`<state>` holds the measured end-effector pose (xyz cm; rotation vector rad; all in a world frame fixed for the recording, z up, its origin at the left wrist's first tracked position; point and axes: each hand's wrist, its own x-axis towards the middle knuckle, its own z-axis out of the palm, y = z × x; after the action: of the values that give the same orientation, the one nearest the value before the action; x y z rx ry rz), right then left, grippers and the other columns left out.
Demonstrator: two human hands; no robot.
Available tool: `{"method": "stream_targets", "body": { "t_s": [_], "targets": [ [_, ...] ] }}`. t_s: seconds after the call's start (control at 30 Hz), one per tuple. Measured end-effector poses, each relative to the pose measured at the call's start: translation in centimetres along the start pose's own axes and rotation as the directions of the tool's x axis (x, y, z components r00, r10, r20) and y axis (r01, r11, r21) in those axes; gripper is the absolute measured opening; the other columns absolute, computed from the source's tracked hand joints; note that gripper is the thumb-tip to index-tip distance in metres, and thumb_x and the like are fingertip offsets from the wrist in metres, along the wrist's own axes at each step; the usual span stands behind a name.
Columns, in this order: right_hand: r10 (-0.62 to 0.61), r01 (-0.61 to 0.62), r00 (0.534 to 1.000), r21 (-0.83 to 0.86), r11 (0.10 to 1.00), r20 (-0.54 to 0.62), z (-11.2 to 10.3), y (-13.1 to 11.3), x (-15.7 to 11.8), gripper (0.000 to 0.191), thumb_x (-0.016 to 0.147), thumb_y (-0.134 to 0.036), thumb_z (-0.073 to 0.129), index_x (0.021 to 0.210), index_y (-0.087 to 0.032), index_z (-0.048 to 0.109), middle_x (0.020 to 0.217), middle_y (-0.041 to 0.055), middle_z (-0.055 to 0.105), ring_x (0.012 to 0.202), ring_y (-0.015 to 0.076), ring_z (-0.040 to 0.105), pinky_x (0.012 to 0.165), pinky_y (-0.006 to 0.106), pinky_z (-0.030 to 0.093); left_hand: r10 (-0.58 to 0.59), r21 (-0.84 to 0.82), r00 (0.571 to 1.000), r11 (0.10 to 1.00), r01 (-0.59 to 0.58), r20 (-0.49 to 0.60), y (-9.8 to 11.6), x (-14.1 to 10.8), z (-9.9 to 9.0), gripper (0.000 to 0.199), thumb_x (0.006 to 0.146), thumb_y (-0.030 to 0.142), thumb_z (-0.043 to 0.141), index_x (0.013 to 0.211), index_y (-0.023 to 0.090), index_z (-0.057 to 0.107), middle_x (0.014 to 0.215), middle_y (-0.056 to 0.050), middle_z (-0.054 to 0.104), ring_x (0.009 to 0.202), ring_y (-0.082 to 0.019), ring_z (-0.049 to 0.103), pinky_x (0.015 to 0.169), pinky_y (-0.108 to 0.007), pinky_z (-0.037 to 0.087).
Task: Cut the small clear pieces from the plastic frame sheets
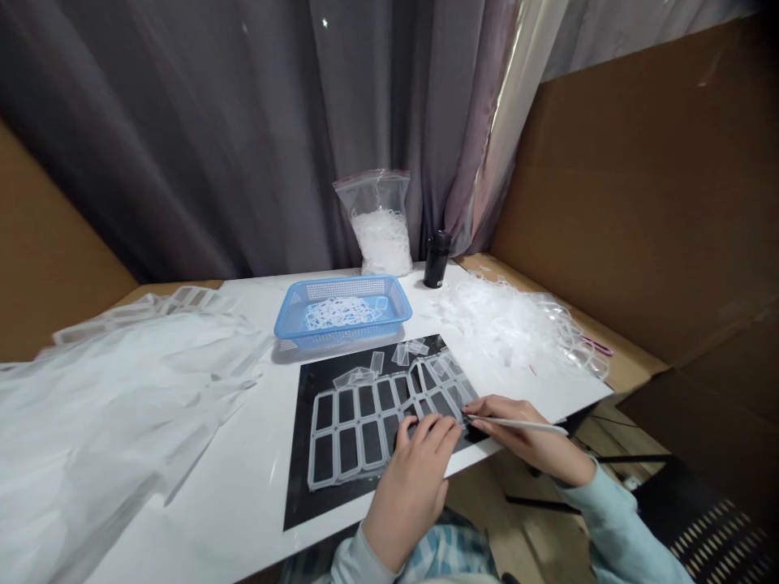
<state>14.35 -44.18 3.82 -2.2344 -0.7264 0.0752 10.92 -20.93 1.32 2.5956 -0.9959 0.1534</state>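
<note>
A translucent plastic sheet (357, 411) with rows of rectangular cut-outs lies on a black mat (296, 487) near the table's front edge. My left hand (419, 470) rests on the sheet's lower middle, its fingers laid out flat. At the sheet's right end, my right hand (517, 426) is closed around a slim white pen-like tool (527, 424), whose tip is at the sheet's edge. Whether the tool is a pen or tweezers is unclear. Small loose clear rectangles (355, 377) lie along the sheet's far edge.
Behind the mat stands a blue basket (342, 333) holding thin white frames. Farther back are a zip bag (383, 239) of white pieces and a black bottle (436, 259). Translucent sheets (109, 405) are piled at left, plastic scraps (511, 320) at right. Cardboard walls (639, 195) flank the table.
</note>
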Motion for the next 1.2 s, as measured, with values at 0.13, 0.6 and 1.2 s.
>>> {"method": "stream_targets", "body": {
  "t_s": [0.13,0.6,1.2],
  "targets": [
    [0.023,-0.023,1.000,0.020,1.000,-0.013,-0.1,0.0,0.0,0.024,0.101,-0.038,0.048,0.099,-0.020,0.063,0.110,0.0086,0.067,0.102,0.0223,0.064,0.088,0.031,0.050,-0.002,0.002,1.000,1.000,0.002,0.002,0.0,0.0,0.1,0.054,0.089,0.015,0.055,0.140,0.022,0.039,0.144,-0.003,0.047,0.132,-0.023,0.039,0.112,-0.050,0.029],
    [0.016,-0.017,1.000,0.002,1.000,0.016,-0.1,-0.3,0.1,0.023,0.102,-0.036,0.047,0.097,-0.020,0.062,0.109,0.0079,0.066,0.101,0.0209,0.063,0.089,0.031,0.049,-0.010,-0.029,1.000,1.000,0.010,0.013,0.1,0.0,-0.1,0.054,0.089,0.016,0.057,0.140,0.023,0.038,0.144,-0.002,0.047,0.132,-0.023,0.038,0.111,-0.052,0.027],
    [-0.221,0.083,0.924,-0.399,0.913,-0.311,-0.4,2.0,1.0,0.019,0.103,-0.024,0.042,0.116,-0.019,0.055,0.107,0.0125,0.064,0.096,0.0246,0.063,0.080,0.037,0.053,-0.014,-0.048,1.000,0.999,0.014,-0.014,0.1,-0.1,-0.1,0.056,0.087,0.013,0.058,0.138,0.025,0.040,0.142,0.001,0.049,0.132,-0.022,0.039,0.111,-0.049,0.028]
  ]
}}
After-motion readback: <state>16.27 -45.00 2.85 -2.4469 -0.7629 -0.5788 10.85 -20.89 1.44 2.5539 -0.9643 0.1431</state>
